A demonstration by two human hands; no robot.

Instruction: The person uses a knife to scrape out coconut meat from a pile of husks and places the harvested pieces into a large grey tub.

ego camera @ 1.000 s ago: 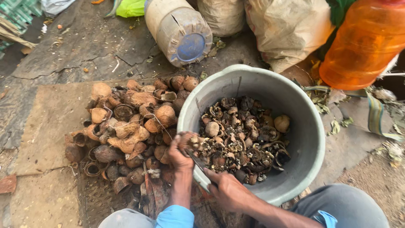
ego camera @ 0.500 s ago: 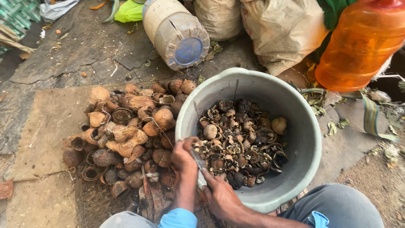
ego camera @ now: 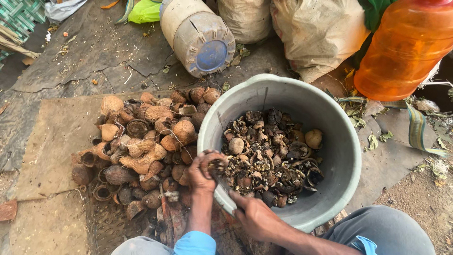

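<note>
Your left hand (ego camera: 203, 172) had its grip closed around a dark half nut shell (ego camera: 216, 163), held right at the near-left rim of the grey tub (ego camera: 347, 156). Your right hand (ego camera: 255, 217) was closed on a thin blade (ego camera: 225, 195); most of it was hidden, tip pointed up toward the shell. Right hand sat just outside the tub's near rim, close below the left one. Tub held a heap of dark, scooped-out shell pieces (ego camera: 271, 156) plus a few pale round nuts. Left of the tub, touching its wall, a pile of brown husked shells (ego camera: 141, 146) lay on the ground. Further out: an overturned plastic drum (ego camera: 198, 35), tan sacks (ego camera: 316, 33), and an orange jug (ego camera: 406, 47) at far right.
</note>
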